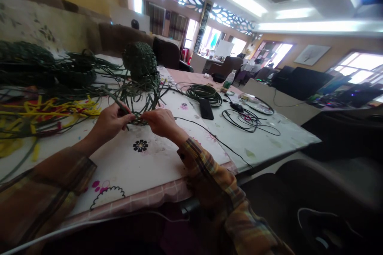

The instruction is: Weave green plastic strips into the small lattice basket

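My left hand (112,121) is closed, its thumb and fingers pinching dark green flat strips (121,105). Close beside it, my right hand (160,121) also pinches a green strip, fingertips turned toward the left hand. Loose strip ends fan out between and behind both hands. They run up to a dark green woven piece (140,61) with a rounded, bumpy body, standing on the table just beyond. Exactly where each strip passes between the fingers is too small to make out.
Yellow and red strips (60,109) lie at left, with more dark green woven pieces (24,57) behind. Rightward are a coil of green strip (206,95), a black phone (206,108), a plastic bottle (229,79) and thin loops (243,120). The table's cloth-covered edge (143,203) is near me.
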`<state>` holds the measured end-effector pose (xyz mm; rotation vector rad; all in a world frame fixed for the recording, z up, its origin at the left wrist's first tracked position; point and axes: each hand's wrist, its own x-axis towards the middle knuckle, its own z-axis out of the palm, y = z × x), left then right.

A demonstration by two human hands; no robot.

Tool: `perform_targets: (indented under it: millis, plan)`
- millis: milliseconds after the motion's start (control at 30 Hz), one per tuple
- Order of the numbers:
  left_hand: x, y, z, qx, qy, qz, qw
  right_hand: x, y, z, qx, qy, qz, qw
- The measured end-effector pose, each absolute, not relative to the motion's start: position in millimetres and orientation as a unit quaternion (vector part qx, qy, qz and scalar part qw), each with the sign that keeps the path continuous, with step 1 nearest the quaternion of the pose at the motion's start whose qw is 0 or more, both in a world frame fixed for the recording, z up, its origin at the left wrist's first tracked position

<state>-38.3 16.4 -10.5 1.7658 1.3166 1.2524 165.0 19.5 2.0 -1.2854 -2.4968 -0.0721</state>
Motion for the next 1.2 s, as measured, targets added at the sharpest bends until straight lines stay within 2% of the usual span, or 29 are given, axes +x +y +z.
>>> perform_targets:
  millis: [133, 333, 400, 567, 733, 967, 1200]
  plan:
    - [-34, 14, -11, 0.625, 0.485, 0.483, 0.376, 166, 17, 0, -0.430, -0.883, -0.086, 0.169]
    - [-32, 12, -16, 0.616, 0.484, 0.496, 0.375, 160, 2, -5, -0.373, -0.875, -0.185, 0.249]
    - [-31, 12, -17, 0.620, 0.478, 0.499, 0.373, 159, 2, -6, -0.356, -0.879, -0.194, 0.251]
    - [-34, 13, -12, 0.636, 0.473, 0.470, 0.389, 164, 10, -8, -0.323, -0.908, -0.177, 0.200]
    - [-36, 14, -11, 0.644, 0.470, 0.447, 0.405, 163, 20, -17, -0.326, -0.909, -0.167, 0.199]
    - [-28, 12, -16, 0.647, 0.518, 0.453, 0.328, 158, 24, -24, -0.357, -0.905, -0.131, 0.192]
    - [-36, 13, -15, 0.676, 0.508, 0.409, 0.342, 158, 21, -20, -0.406, -0.898, -0.043, 0.163]
